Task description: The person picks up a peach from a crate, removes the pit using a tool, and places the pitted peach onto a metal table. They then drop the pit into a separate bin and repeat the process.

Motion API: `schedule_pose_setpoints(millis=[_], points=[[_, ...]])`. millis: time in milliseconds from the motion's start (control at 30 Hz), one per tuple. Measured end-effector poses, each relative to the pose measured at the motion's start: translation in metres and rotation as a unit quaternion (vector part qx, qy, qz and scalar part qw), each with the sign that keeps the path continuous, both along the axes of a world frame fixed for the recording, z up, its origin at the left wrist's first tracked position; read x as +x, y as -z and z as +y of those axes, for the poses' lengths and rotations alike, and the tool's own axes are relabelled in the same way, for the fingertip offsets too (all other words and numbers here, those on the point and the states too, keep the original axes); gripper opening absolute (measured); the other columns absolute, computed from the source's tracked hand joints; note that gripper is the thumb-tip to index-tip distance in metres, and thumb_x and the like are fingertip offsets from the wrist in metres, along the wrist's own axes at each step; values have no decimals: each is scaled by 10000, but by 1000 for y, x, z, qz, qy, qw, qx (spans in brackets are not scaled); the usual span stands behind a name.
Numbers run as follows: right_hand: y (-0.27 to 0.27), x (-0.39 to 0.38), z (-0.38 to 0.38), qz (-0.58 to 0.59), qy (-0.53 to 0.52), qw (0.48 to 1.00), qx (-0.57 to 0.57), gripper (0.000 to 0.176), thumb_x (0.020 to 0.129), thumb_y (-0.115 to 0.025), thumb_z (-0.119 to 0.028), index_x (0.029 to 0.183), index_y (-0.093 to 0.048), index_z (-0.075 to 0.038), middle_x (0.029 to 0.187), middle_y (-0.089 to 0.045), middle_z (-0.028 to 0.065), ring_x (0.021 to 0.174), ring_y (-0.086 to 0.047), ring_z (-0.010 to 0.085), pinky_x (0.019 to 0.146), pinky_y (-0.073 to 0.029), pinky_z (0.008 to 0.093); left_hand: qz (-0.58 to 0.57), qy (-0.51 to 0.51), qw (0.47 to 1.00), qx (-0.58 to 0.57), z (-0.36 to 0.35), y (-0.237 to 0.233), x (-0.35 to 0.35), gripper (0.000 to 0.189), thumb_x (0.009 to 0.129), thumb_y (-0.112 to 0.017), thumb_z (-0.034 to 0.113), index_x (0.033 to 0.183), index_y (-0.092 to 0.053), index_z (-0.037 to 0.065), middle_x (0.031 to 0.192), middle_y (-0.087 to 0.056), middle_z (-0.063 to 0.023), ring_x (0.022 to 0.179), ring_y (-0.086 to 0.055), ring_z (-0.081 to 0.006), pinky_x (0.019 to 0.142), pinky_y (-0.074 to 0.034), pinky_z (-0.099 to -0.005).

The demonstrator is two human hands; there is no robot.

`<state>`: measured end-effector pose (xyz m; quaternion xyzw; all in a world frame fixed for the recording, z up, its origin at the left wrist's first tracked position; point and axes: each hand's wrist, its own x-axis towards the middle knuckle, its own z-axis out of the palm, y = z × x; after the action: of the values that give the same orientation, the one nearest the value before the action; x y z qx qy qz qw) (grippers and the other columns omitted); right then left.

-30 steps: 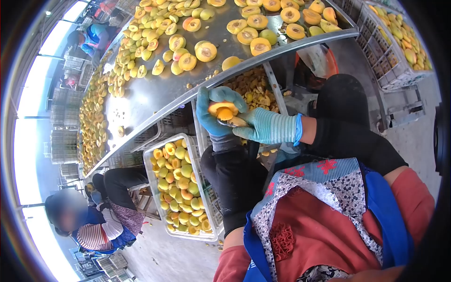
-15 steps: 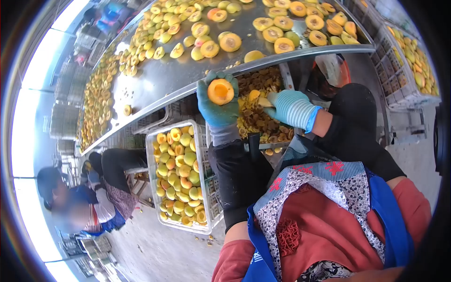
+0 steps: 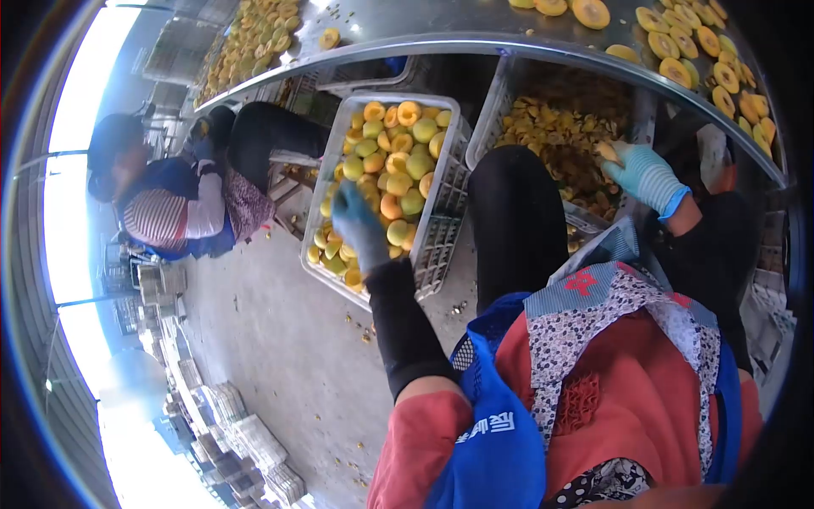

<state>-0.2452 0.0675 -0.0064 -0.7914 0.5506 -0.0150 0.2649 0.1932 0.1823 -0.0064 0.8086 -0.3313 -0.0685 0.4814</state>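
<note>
My left hand (image 3: 356,222), in a blue-green glove, is over the fruit in a white crate (image 3: 450,182) of halved and whole yellow-green fruit. Its fingers are blurred, and whether they grip a fruit is unclear. On the right, my right hand (image 3: 638,171), in a striped teal glove, is closed around a small tan object (image 3: 607,153) that I cannot make out clearly. That hand is above the right side of a second crate (image 3: 483,140) filled with yellow and brown fruit scraps.
A metal table (image 3: 441,21) with halved fruit (image 3: 591,13) runs across the top. A co-worker (image 3: 170,187) in a blue apron sits at the left. Stacked crates (image 3: 259,445) stand at the lower left, and small scraps dot the floor (image 3: 280,339).
My left hand has moved from the table edge down to the fruit crate; the halved fruit seen in it is no longer visible there. The view has turned left.
</note>
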Motion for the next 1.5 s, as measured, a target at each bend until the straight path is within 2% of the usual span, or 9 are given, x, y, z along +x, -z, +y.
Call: schedule_pose_setpoints(millis=[100,133,267,400,533,867,1033,1233,1500], points=[[-1,2,6,-38,-79,995,-52,309,897,-557,-343,1031,-648,-81,873,-662,190,815,-639,389,725,-498,490,-355,50,902,241,72,115,69,458,976,-457,229,1331,-454,-60,1336,-507,-249,1246,-471,-406,1056,-381,-456],[-5,1,4,-48,-104,990,-77,308,897,-557,-337,1046,-646,-83,851,-652,188,788,-630,398,700,-492,495,-567,79,718,397,109,218,157,491,949,-485,220,1353,-442,-55,1374,-472,-255,1264,-458,-419,1070,-366,-498],[-42,4,9,-83,17,995,-42,398,902,-493,-415,937,-639,-47,889,-664,208,832,-639,404,784,-493,488,-469,11,785,406,47,134,123,446,991,-462,248,1334,-491,-36,1300,-544,-219,1155,-559,-321,954,-444,-426],[-55,-2,8,-118,67,991,-6,352,901,-554,-385,1000,-583,-48,843,-656,206,815,-639,399,744,-480,491,-133,201,971,-8,-76,-47,-59,480,1002,-486,259,1368,-433,-47,1302,-527,-263,1222,-503,-347,1028,-393,-411],[-50,-12,3,-100,71,992,-25,337,905,-564,-380,992,-566,-55,817,-651,200,787,-640,391,719,-482,481,56,493,864,-85,-161,-131,-205,514,961,-566,217,1386,-412,-30,1234,-571,-256,1085,-582,-194,908,-457,-312],[-64,-39,5,-130,95,985,-65,318,892,-573,-368,997,-567,-68,797,-664,183,741,-653,384,675,-500,490,-346,587,729,65,-335,-58,-316,517,743,-721,165,1209,-540,35,1175,-608,-235,1079,-592,-389,911,-475,-415],[-67,-36,-1,-248,150,943,-163,296,904,-580,-335,1029,-541,-69,765,-653,193,709,-642,401,641,-505,487,14,572,817,69,-280,-97,-312,403,788,-686,107,1161,-547,45,1113,-619,-152,963,-644,-261,845,-528,-384],[-62,-11,-8,-339,173,889,-256,325,913,-594,-315,1041,-524,-24,750,-636,222,697,-635,411,595,-498,492,577,547,598,-99,-203,-98,-301,397,981,-526,241,1318,-465,40,1260,-552,-173,1145,-563,-319,982,-482,-461],[-53,10,-2,-326,153,906,-223,355,912,-585,-341,994,-509,-4,748,-637,230,700,-636,422,611,-488,510,623,466,589,-218,-162,-75,-298,357,999,-466,327,1193,-574,47,1251,-578,-168,1169,-548,-344,1014,-443,-538]])
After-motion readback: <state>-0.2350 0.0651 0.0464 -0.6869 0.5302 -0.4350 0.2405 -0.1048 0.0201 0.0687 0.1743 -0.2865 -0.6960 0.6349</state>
